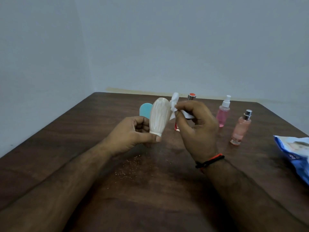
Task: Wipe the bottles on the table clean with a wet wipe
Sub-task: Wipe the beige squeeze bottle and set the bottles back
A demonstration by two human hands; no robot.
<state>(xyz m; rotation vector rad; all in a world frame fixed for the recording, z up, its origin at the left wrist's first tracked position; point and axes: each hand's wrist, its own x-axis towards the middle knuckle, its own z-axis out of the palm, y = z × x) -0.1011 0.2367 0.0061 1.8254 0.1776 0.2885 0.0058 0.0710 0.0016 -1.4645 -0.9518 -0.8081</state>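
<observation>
Fingers of the left hand (133, 133) pinch the cream bottle (159, 115) by its cap end, above the table (83, 131). At its three o'clock, the right hand (195, 126) pinches the wet wipe (173, 106). A hard rub could knock the bottle loose.

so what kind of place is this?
Probably a plain room at home, set up for the task: a dark wooden table against bare pale walls, with toiletry spray bottles and a wet-wipe pack.
</observation>
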